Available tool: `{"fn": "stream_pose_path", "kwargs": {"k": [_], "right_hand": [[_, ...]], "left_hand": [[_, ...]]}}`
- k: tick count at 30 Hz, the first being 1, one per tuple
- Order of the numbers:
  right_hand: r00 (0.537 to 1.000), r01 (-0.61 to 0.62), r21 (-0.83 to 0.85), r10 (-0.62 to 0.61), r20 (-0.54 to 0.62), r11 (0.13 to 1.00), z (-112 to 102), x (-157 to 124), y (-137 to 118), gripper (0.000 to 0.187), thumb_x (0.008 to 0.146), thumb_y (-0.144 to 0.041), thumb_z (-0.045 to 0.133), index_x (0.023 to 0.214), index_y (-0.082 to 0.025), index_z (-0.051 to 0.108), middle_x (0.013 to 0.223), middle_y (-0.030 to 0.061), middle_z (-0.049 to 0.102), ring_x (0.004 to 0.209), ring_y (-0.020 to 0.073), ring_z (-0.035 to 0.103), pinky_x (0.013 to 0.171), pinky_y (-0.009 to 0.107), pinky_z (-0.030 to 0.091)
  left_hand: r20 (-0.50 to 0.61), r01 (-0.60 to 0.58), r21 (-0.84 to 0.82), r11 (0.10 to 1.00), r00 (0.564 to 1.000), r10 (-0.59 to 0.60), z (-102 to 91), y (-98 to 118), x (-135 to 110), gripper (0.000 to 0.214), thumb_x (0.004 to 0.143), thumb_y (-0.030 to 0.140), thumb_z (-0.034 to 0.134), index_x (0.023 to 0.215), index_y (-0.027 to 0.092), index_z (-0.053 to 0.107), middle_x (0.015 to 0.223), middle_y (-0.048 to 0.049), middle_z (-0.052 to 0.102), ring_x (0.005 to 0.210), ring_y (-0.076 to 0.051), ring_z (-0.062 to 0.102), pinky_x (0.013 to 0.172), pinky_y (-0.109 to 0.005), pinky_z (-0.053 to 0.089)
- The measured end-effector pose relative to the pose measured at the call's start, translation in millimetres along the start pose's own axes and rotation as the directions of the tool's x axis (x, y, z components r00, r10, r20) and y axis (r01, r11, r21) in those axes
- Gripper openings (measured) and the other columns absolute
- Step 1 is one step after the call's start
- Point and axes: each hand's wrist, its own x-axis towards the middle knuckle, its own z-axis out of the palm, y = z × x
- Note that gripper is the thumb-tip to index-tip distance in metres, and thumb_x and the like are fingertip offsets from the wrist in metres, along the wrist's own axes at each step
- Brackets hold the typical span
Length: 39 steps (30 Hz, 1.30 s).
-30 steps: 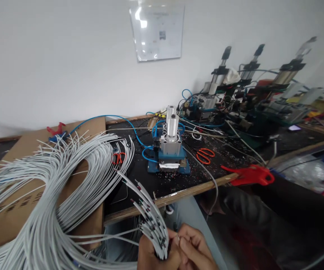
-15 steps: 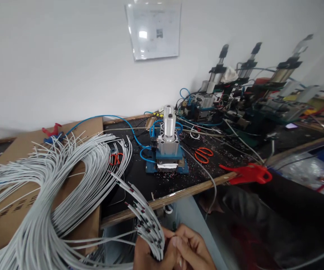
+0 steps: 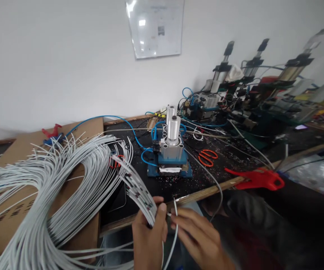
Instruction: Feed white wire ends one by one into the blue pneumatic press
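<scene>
My left hand (image 3: 147, 232) grips a thick bundle of grey wires (image 3: 66, 180) near their stripped ends, which fan up and left from my fist. My right hand (image 3: 198, 234) pinches a single grey wire (image 3: 175, 213) just beside the bundle, its tip pointing up toward the table's wooden front edge (image 3: 204, 195). Both hands sit below and in front of that edge. Beyond them on the black tabletop stands a small pneumatic press (image 3: 171, 150) with a silver cylinder on a blue base.
The wire bundle loops over a cardboard box (image 3: 18, 150) at left. Orange scissors (image 3: 207, 157) lie right of the press, a red clamp (image 3: 256, 179) grips the table edge, and several larger pneumatic machines (image 3: 252, 93) line the back right. Blue air hoses (image 3: 116, 120) run along the table.
Both hands have risen toward the table edge. My right hand has drawn one wire apart from the bundle and now holds it upright. The view shifted slightly.
</scene>
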Motion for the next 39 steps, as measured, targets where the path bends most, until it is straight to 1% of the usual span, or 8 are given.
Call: {"fn": "stream_pose_path", "kwargs": {"k": [3,7,11,15,23,27,36,39], "right_hand": [[0.993,0.013,-0.057,-0.02,-0.119,0.998,17,13,23,0.034,0.1,-0.01,0.063,0.127,-0.027,0.075,0.106,0.0085,0.086,0.089,0.0248,0.086,0.08,0.029,0.072],[0.99,-0.019,-0.096,0.005,-0.142,0.995,27,22,42,0.034,0.101,-0.008,0.061,0.126,-0.025,0.075,0.105,0.0076,0.086,0.09,0.0226,0.085,0.082,0.029,0.072],[0.988,-0.032,-0.122,0.013,-0.151,0.992,28,26,50,0.024,0.105,-0.017,0.062,0.124,-0.023,0.075,0.104,0.0073,0.087,0.089,0.0204,0.085,0.079,0.028,0.072],[0.988,-0.043,-0.113,0.026,-0.151,0.993,30,27,54,0.025,0.104,-0.014,0.063,0.125,-0.021,0.075,0.106,0.0084,0.087,0.094,0.0207,0.085,0.083,0.028,0.071],[0.986,-0.059,-0.144,0.035,-0.166,0.988,35,36,55,0.023,0.105,-0.014,0.062,0.122,-0.019,0.075,0.102,0.0089,0.086,0.089,0.0205,0.085,0.075,0.027,0.069],[0.984,-0.101,-0.143,0.077,-0.163,0.985,36,39,55,0.023,0.107,-0.015,0.058,0.122,-0.02,0.075,0.103,0.0084,0.086,0.09,0.0204,0.085,0.076,0.029,0.07],[0.97,-0.17,-0.087,0.151,-0.193,0.982,38,48,52,0.024,0.105,-0.015,0.059,0.12,-0.021,0.076,0.103,0.0079,0.087,0.093,0.0216,0.085,0.08,0.03,0.071],[0.97,-0.169,-0.089,0.15,-0.19,0.982,38,49,52,0.023,0.105,-0.016,0.059,0.119,-0.022,0.076,0.104,0.0077,0.086,0.093,0.0216,0.085,0.081,0.031,0.071]], "left_hand": [[-0.081,-0.064,-0.17,0.983,0.995,0.051,10.4,15,17,0.042,0.073,0.052,0.095,0.093,0.02,0.074,0.043,0.0125,0.048,0.039,-0.007,0.038,0.041,-0.016,0.034],[-0.185,-0.124,-0.294,0.948,0.98,0.071,20.1,29,29,0.043,0.064,0.044,0.101,0.087,0.02,0.073,0.041,0.0119,0.053,0.035,-0.007,0.043,0.036,-0.014,0.037],[-0.179,-0.119,-0.293,0.949,0.982,0.068,22.7,25,32,0.042,0.062,0.043,0.103,0.086,0.021,0.077,0.041,0.0107,0.055,0.032,-0.008,0.046,0.034,-0.015,0.038],[-0.2,-0.087,-0.309,0.947,0.979,0.024,24.1,22,35,0.042,0.057,0.043,0.105,0.082,0.022,0.079,0.041,0.0101,0.055,0.031,-0.009,0.048,0.031,-0.015,0.037],[-0.132,-0.165,-0.288,0.943,0.982,0.132,23.2,26,38,0.036,0.064,0.044,0.103,0.082,0.024,0.08,0.04,0.0097,0.057,0.03,-0.009,0.05,0.03,-0.015,0.04],[-0.094,-0.205,-0.29,0.935,0.978,0.185,28.9,30,37,0.03,0.069,0.04,0.102,0.083,0.024,0.081,0.04,0.0087,0.058,0.03,-0.009,0.05,0.03,-0.015,0.04],[-0.042,-0.191,-0.326,0.926,0.981,0.188,38.3,36,33,0.025,0.073,0.036,0.099,0.083,0.023,0.08,0.04,0.0083,0.058,0.031,-0.008,0.051,0.033,-0.013,0.042],[-0.122,-0.164,-0.312,0.936,0.984,0.132,45.3,39,28,0.035,0.066,0.043,0.103,0.081,0.024,0.078,0.039,0.011,0.056,0.031,-0.005,0.048,0.036,-0.011,0.039]]}}
